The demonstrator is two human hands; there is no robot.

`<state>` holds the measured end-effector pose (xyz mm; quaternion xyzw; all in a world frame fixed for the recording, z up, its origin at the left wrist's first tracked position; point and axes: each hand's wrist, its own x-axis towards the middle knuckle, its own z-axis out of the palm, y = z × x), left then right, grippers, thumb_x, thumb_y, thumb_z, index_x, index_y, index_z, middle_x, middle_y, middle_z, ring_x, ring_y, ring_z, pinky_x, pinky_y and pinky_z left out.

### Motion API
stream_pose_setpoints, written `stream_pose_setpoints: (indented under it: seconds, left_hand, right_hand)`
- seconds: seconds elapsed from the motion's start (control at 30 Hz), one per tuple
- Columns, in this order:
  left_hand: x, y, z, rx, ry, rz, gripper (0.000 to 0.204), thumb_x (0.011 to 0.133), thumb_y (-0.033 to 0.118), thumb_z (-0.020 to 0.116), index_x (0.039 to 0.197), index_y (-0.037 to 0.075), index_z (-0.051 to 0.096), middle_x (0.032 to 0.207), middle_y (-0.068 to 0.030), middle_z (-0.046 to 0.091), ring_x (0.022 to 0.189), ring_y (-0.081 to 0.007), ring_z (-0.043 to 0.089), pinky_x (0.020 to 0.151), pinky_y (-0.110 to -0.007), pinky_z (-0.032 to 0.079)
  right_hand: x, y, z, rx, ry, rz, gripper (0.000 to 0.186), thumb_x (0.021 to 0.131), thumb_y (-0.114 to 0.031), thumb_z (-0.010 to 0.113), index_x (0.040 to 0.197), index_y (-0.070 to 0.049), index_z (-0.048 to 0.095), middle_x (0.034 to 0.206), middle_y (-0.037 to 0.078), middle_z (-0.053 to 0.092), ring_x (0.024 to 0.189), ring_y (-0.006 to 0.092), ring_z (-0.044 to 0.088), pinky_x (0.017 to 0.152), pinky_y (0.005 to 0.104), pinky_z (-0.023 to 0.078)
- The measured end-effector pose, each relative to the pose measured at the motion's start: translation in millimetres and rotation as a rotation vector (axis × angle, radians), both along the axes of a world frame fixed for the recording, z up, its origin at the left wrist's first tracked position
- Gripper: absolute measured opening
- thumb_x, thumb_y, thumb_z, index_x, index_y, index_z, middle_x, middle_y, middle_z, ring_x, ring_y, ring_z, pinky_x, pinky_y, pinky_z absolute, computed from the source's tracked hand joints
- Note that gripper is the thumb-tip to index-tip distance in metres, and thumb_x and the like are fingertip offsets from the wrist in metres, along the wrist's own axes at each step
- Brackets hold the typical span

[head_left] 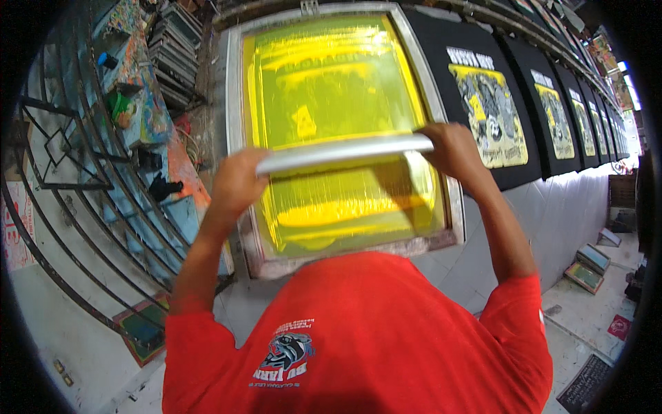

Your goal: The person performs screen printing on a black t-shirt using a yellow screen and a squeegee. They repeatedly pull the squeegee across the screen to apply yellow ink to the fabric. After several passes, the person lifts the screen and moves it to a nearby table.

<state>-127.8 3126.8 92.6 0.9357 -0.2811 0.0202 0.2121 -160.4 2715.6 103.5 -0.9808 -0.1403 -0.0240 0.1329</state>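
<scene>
A screen-printing frame (455, 207) with a mesh covered in yellow ink (345, 212) lies in front of me. Across its middle runs a long silver squeegee (345, 153), slightly higher at its right end. My left hand (236, 181) is wrapped round the squeegee's left end, and my right hand (452, 148) grips its right end. Both hands look a little smeared by motion. Thick bands of yellow ink lie at the mesh's far end and nearer me, below the squeegee. Whatever lies under the frame is hidden.
To the right, black T-shirts (493, 103) with yellow and white prints lie in a row. Curved metal bars (76, 228) stand at the left, beside a paint-stained bench (155, 117). Stacked frames (172, 55) sit at the far left. More small frames (586, 269) rest on the floor at right.
</scene>
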Motion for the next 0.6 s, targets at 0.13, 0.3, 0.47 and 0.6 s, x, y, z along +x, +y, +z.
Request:
stream_pose_setpoints:
  seconds: [0.13, 0.3, 0.47, 0.6]
  left_hand:
    - [-137.1, 7.4, -25.6, -0.02, 0.027, -0.038, 0.04, 0.07, 0.002, 0.066, 0.11, 0.003, 0.065, 0.107, -0.017, 0.067, 0.1, -0.0355, 0.064, 0.088, -0.043, 0.052]
    - [-185.1, -4.2, -32.1, 0.047, 0.14, 0.01, 0.047, 0.067, 0.0, 0.063, 0.115, -0.001, 0.063, 0.113, -0.0182, 0.064, 0.108, -0.0346, 0.061, 0.092, -0.042, 0.051]
    - [-163.3, -5.8, -56.0, 0.04, 0.043, 0.024, 0.052, 0.065, -0.003, 0.059, 0.118, -0.002, 0.062, 0.112, -0.0175, 0.064, 0.11, -0.034, 0.061, 0.095, -0.041, 0.05]
    - [-106.2, -8.6, -59.8, 0.068, 0.01, 0.016, 0.051, 0.065, -0.005, 0.058, 0.116, -0.002, 0.063, 0.114, -0.017, 0.064, 0.111, -0.0336, 0.061, 0.094, -0.04, 0.051]
  right_hand:
    - [-139.3, 12.2, -31.0, -0.016, 0.161, -0.123, 0.036, 0.065, -0.003, 0.072, 0.101, -0.011, 0.071, 0.098, 0.01, 0.071, 0.087, 0.0311, 0.068, 0.075, 0.0405, 0.055]
    - [-188.2, 24.1, -51.6, 0.059, -0.05, -0.042, 0.034, 0.067, -0.001, 0.069, 0.101, -0.008, 0.07, 0.101, 0.008, 0.071, 0.094, 0.0262, 0.068, 0.08, 0.0367, 0.056]
    - [-157.3, 24.1, -69.9, 0.048, -0.152, -0.029, 0.031, 0.07, -0.004, 0.067, 0.102, -0.006, 0.069, 0.101, 0.009, 0.071, 0.097, 0.0261, 0.066, 0.083, 0.0365, 0.055]
    - [-102.9, 16.0, -70.7, -0.03, -0.103, 0.002, 0.034, 0.073, -0.004, 0.067, 0.107, -0.006, 0.068, 0.107, 0.008, 0.069, 0.096, 0.0257, 0.066, 0.083, 0.0352, 0.055]
